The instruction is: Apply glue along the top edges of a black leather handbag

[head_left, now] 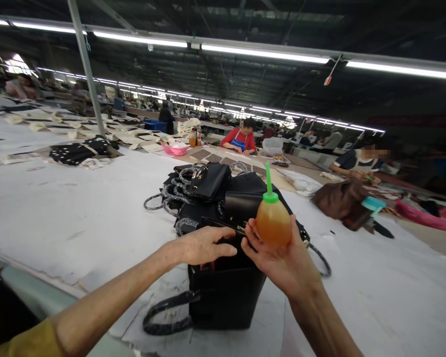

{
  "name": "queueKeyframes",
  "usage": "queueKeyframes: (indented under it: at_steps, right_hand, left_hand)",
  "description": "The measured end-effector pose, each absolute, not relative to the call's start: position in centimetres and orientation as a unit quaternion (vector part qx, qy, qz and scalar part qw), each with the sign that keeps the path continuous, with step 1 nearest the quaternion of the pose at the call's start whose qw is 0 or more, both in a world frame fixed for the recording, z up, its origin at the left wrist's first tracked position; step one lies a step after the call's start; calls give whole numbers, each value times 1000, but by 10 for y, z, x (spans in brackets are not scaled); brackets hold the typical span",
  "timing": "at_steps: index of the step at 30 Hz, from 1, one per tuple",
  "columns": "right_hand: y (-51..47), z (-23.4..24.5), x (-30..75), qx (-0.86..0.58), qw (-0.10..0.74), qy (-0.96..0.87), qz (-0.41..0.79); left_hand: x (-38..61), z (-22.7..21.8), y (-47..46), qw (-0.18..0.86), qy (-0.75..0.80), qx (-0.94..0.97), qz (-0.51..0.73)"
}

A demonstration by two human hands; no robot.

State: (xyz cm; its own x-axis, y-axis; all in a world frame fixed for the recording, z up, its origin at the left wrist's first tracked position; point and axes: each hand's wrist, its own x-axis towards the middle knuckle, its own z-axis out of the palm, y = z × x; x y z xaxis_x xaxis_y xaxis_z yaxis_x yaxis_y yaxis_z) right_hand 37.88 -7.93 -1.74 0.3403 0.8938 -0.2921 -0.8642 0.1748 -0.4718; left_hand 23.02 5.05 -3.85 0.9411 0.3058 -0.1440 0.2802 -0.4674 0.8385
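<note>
In my right hand [288, 260] a round squeeze bottle [274, 221] rests upright against the palm and fingers. It holds amber liquid and has a green cap with a long green nozzle. My left hand [204, 244] is over the mouth of a black handbag [225, 297], thumb and fingers apart and nothing visible between them. Whether its fingertips touch the bag's edge I cannot tell. The handbag stands at the table's near side, one wrapped handle hanging out to the left. Behind it lies a pile of black handbags [210, 181] with plastic-wrapped handles.
White sheeting covers the table [96, 213]. Dark dotted fabric [83, 151] lies to the left, near a metal pole [85, 64]. A pink basin [176, 148] sits farther back. Brown material [338, 201] lies to the right. Co-workers [241, 138] are seated across the table.
</note>
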Motion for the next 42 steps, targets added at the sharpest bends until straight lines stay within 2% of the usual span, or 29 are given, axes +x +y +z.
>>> queueKeyframes:
  at_steps: [2,6,9,13,16,18,20,22,27,33,35,38,42]
  right_hand:
    - [-83,-18,377,-289,771,-1,568]
    - [-93,-18,373,-286,781,13,555]
    - [-98,-18,374,-297,778,4,553]
    - [-99,-15,379,-341,767,-22,544]
    - [-99,-15,380,-356,761,-8,542]
    - [-99,-16,378,-357,764,8,537]
    - [-98,-17,377,-357,769,14,530]
    - [-98,-18,376,-357,772,18,526]
    - [-103,-18,373,-351,768,11,535]
    - [-112,-16,363,-362,771,-31,524]
    - [-114,-16,362,-363,769,-30,525]
    - [-115,-17,360,-361,764,-34,534]
    - [-116,-19,358,-360,756,-29,546]
  left_hand:
    - [236,-38,48,432,184,883,10]
    - [245,-42,36,255,250,934,-26]
    - [241,-42,25,207,293,932,-46]
    - [204,-41,21,145,366,919,16]
    - [156,-52,30,101,478,872,43]
    - [123,-68,38,139,540,829,46]
    - [98,-86,44,274,560,780,49]
    - [83,-101,48,348,577,733,88]
    - [83,-97,58,220,605,752,141]
    - [117,-41,61,190,494,806,264]
    - [140,-32,49,219,431,817,315]
    - [178,-41,31,309,384,824,280]
    - [208,-72,33,262,486,824,124]
